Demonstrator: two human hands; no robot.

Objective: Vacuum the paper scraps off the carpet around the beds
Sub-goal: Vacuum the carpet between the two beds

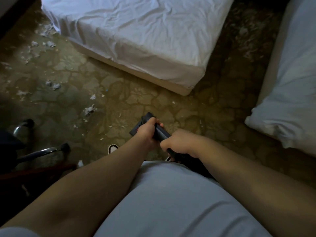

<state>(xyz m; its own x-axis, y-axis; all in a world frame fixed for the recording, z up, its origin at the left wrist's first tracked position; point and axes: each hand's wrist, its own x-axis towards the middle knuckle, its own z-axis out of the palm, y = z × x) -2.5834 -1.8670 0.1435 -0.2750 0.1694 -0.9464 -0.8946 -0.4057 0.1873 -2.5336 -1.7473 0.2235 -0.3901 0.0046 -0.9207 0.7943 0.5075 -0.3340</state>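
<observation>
Left hand (147, 132), right hand (177, 142) grip vacuum (159, 131).

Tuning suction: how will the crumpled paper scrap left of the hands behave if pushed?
The crumpled scrap looks thin and wadded, so probably very light and crushable. Irregular shape suggests tumbling, not rolling. The carpet may snag it.

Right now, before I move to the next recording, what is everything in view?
bed: one, white sheet, top centre
second bed: one, white, right edge
carpet: one, brown patterned, between the beds
paper scraps: many, whitish, mostly on the left carpet
vacuum: one, black with a red part, centre
chair legs: two, chrome, left edge
shoes: two, white toes, below the hands
shirt: one, pale, bottom
left hand: one, grips the vacuum further forward
right hand: one, grips the vacuum nearer the body
</observation>
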